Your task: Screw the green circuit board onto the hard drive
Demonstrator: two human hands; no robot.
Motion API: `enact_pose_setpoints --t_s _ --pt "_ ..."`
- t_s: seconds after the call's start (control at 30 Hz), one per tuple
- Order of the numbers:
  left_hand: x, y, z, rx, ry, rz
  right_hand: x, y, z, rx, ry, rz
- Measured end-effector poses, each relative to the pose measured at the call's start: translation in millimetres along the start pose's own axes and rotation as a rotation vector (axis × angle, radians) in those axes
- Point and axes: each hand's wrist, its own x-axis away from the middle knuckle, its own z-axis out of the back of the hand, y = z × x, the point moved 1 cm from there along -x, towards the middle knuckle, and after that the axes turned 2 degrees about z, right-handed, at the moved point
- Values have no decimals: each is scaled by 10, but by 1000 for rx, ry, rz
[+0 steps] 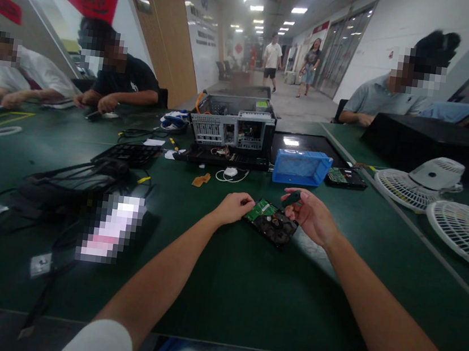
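Note:
A hard drive [273,226] lies at a slant on the green table in front of me, its green circuit board facing up. My left hand [234,205] is closed at the drive's left corner, thumb and fingers gripping the edge. Above the drive's right end, my right hand [309,213] pinches a small dark object [291,198] between thumb and fingers; its exact kind is too dark to make out. The right hand's lower fingers curl close to the drive's right edge.
Beyond the drive stand a blue plastic bin [301,169] and an opened computer case [232,127]. Another circuit-board device [345,178] lies right of the bin. White fan grilles [462,232] sit far right. A blurred phone [112,229] and black cables [66,189] lie left. Co-workers sit on both sides.

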Motion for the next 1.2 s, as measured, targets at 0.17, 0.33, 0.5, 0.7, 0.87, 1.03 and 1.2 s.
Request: enact_pose_setpoints --t_s 0.17,0.33,0.5,0.7,0.87,1.03,1.2 --pt "11 10 4 -2 -5 -7 7 -23 -27 32 25 -4" --pt "4 4 0 -12 1 3 13 -48 -22 59 29 12" --pt "-6 -5 -5 -29 14 -18 12 -45 -5 72 29 -1" --pt "4 2 -3 -38 11 -3 3 -16 -6 32 12 8" --pt "9 24 -5 -25 1 10 2 -26 -4 12 29 0" --pt "10 45 4 -27 -1 26 1 -42 -11 51 50 21" --pt "13 34 14 -35 3 2 0 -42 -1 125 89 29"
